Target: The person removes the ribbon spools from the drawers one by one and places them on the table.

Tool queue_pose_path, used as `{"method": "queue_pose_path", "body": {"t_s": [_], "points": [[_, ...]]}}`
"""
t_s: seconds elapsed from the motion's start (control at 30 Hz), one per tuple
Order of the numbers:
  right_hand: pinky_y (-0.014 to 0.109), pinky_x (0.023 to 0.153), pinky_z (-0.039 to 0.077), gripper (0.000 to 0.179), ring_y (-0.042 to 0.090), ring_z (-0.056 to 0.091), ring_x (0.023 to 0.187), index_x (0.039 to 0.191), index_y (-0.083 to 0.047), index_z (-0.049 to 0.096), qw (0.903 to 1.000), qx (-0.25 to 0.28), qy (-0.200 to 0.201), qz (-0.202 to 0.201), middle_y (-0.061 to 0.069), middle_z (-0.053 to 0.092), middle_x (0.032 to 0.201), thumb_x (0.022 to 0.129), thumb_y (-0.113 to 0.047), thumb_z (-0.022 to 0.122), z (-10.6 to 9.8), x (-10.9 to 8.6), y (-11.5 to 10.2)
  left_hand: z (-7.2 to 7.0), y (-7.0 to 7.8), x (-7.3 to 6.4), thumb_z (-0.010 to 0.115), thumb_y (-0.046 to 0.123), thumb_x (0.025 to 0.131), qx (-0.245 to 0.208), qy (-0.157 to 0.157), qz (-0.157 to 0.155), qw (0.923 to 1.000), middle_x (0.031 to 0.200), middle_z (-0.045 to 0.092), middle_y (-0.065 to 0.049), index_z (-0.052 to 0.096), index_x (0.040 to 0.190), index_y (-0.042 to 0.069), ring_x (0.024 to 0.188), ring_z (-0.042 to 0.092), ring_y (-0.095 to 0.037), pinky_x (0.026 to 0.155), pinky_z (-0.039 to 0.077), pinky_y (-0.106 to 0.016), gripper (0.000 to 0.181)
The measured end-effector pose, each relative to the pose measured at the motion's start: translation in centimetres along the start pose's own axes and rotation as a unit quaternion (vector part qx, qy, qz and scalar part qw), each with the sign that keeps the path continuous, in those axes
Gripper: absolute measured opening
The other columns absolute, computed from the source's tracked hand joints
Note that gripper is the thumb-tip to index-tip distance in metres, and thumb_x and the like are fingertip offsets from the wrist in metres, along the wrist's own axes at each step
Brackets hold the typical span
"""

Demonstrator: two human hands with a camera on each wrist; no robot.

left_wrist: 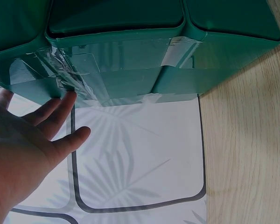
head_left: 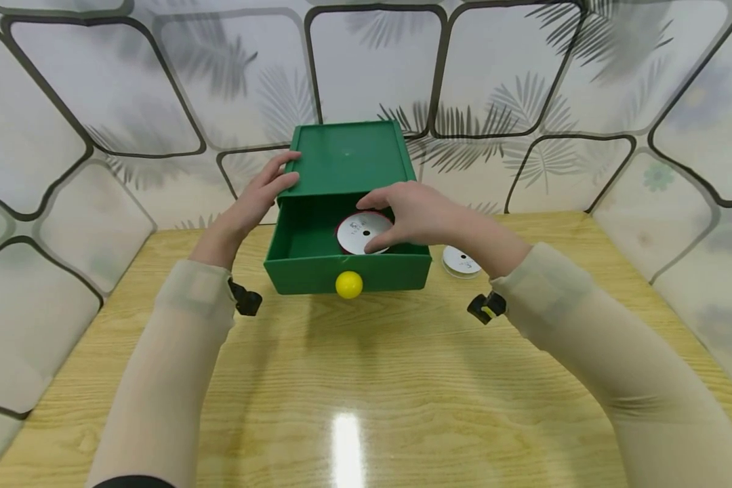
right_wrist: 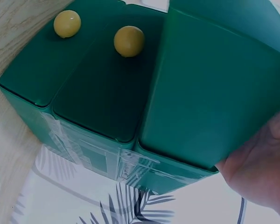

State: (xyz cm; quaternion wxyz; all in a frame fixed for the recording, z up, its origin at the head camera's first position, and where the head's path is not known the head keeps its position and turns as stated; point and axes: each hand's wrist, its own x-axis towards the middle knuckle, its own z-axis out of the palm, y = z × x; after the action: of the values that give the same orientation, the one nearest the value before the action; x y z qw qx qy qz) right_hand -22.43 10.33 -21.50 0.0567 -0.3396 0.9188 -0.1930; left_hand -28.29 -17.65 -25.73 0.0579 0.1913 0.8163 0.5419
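In the head view, the likeliest trouble is the white-faced reel (head_left: 355,232) slipping, since the right hand (head_left: 425,215) would have only a thin rim to grip; its red edge could also catch on the wall of the pulled-out top drawer (head_left: 384,274). Weight from that wrist could tilt the drawer or tip the green cabinet (head_left: 344,159) forward on the worktop (head_left: 317,379). The reel lies inside the drawer, beneath the right thumb and forefinger, which curve round it across its face; how firmly they press, I cannot tell. A second reel (head_left: 460,260) rests on the worktop, apart from those fingertips.

In the left wrist view, the left hand (left_wrist: 30,142) has its fingers spread wide, tips at the cabinet's taped side, holding nothing. Should they slide off, the cabinet might shift.

In the right wrist view, the drawer's wall hides the right fingertips and the reel, so an unseen snag is possible there.
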Motion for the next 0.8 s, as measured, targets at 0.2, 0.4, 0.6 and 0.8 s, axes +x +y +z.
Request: {"method": "queue_pose_path", "body": {"t_s": [0.2,0.4,0.6,0.8], "points": [[0.039,0.087,0.045,0.068,0.025,0.055,0.106,0.136,-0.008,0.057,0.9984,-0.054,-0.009,0.015,0.008,0.061,0.127,0.079,-0.037,0.082,0.5,0.7,-0.1,0.0,0.1,0.0,0.040,0.039,0.102,0.002,0.000,-0.002,1.0000,0.159,0.016,-0.015,0.021,0.155,0.022,0.144,0.015,-0.033,0.111,0.010,-0.061,0.059],[0.041,0.085,0.045,0.065,0.027,0.054,0.105,0.136,-0.010,0.057,0.9961,-0.079,-0.022,0.032,0.007,0.061,0.126,0.081,-0.036,0.079,0.7,1.1,-0.5,0.0,0.0,0.1,0.040,0.039,0.102,0.000,-0.001,0.002,1.0000,0.159,0.016,-0.015,0.022,0.155,0.021,0.144,0.015,-0.033,0.111,0.010,-0.061,0.059],[0.039,0.086,0.045,0.062,0.025,0.055,0.105,0.137,-0.011,0.056,0.9951,-0.085,-0.040,0.030,0.006,0.060,0.128,0.083,-0.032,0.079,1.0,1.3,-0.8,0.0,0.0,0.1,0.040,0.038,0.102,0.000,-0.001,0.004,1.0000,0.158,0.016,-0.015,0.022,0.155,0.021,0.144,0.015,-0.033,0.111,0.009,-0.061,0.059],[0.039,0.085,0.045,0.062,0.024,0.055,0.105,0.138,-0.013,0.056,0.9940,-0.094,-0.049,0.025,0.005,0.060,0.129,0.083,-0.033,0.078,1.1,1.4,-1.0,0.0,0.0,0.0,0.040,0.038,0.102,0.000,-0.001,0.003,1.0000,0.158,0.016,-0.015,0.022,0.155,0.021,0.144,0.015,-0.033,0.110,0.009,-0.062,0.058]]}}
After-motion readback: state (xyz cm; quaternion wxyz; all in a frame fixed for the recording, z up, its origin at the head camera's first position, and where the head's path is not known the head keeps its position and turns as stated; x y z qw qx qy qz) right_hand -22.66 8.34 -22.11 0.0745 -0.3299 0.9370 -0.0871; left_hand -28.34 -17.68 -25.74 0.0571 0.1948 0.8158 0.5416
